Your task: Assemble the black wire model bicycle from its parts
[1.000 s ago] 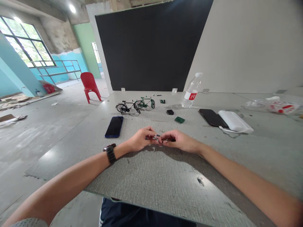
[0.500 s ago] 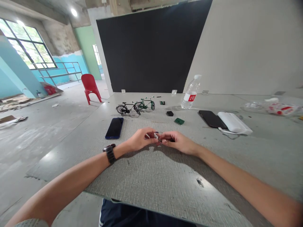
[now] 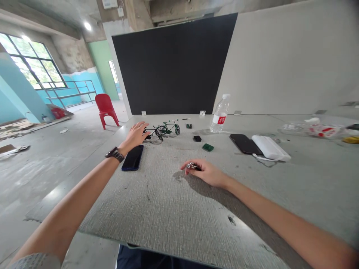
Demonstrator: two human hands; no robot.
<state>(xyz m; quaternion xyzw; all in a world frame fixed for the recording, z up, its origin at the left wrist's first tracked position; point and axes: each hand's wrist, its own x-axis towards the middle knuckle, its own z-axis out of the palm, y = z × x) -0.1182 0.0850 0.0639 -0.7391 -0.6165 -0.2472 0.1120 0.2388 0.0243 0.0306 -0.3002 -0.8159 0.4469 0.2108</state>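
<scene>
My left hand (image 3: 136, 135), fingers spread, is at the rear wheel of the black model bicycle (image 3: 153, 131) and partly hides it; whether it touches the bicycle I cannot tell. Beside that bicycle stands a green model bicycle (image 3: 169, 128). Over the middle of the table my right hand (image 3: 206, 171) is closed around a small silver metal piece (image 3: 192, 165). A black block (image 3: 197, 138) and a green block (image 3: 208, 147) lie behind my right hand. Farther back is a small green part (image 3: 189, 126).
A blue-edged phone (image 3: 132, 158) lies below my left hand. A bottle (image 3: 220, 115) stands at the back, before a black panel (image 3: 174, 67). To the right are a black phone (image 3: 244, 144), a white case (image 3: 269, 147) and plastic packaging (image 3: 322, 130). A red chair (image 3: 106, 108) stands beyond the table.
My left hand has let go of the metal piece and moved left and back to the black bicycle, its fingers now apart. The piece stays in my right hand. The view has shifted slightly.
</scene>
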